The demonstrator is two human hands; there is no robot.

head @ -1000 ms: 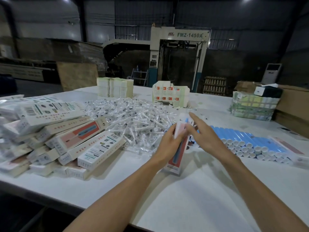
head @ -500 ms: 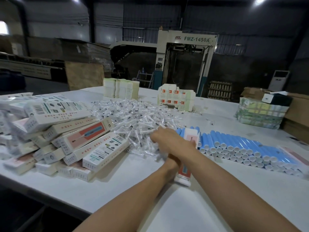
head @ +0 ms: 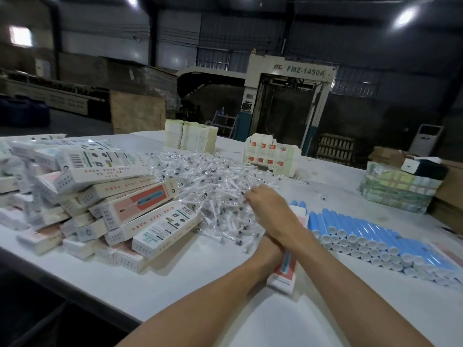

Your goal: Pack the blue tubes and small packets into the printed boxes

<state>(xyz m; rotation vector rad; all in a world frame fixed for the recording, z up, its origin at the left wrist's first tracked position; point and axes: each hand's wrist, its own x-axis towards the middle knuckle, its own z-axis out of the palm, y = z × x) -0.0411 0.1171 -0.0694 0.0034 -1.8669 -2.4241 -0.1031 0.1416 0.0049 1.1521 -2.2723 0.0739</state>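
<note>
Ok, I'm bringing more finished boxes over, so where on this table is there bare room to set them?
Bare table runs along the near edge, in front of the printed boxes and of the blue tubes. A nearly bare patch lies between the tubes and the wrapped bundles. Crowded: the left side under boxes, the centre under small packets.

The room is a dim warehouse hall. A dark ribbed wall [head: 225, 28] fills the top of the frame, with one ceiling lamp [head: 403, 16] glaring at upper right and a pale window [head: 21, 36] at upper left. Right of centre stands a tall cream machine [head: 290, 71] lettered FMZ-1450A, with a stepladder [head: 225, 122] by its left foot. A white cooler unit [head: 426, 140] stands far right and a brown board [head: 137, 113] left of centre. A white table [head: 288, 326] spans the lower frame.
</note>
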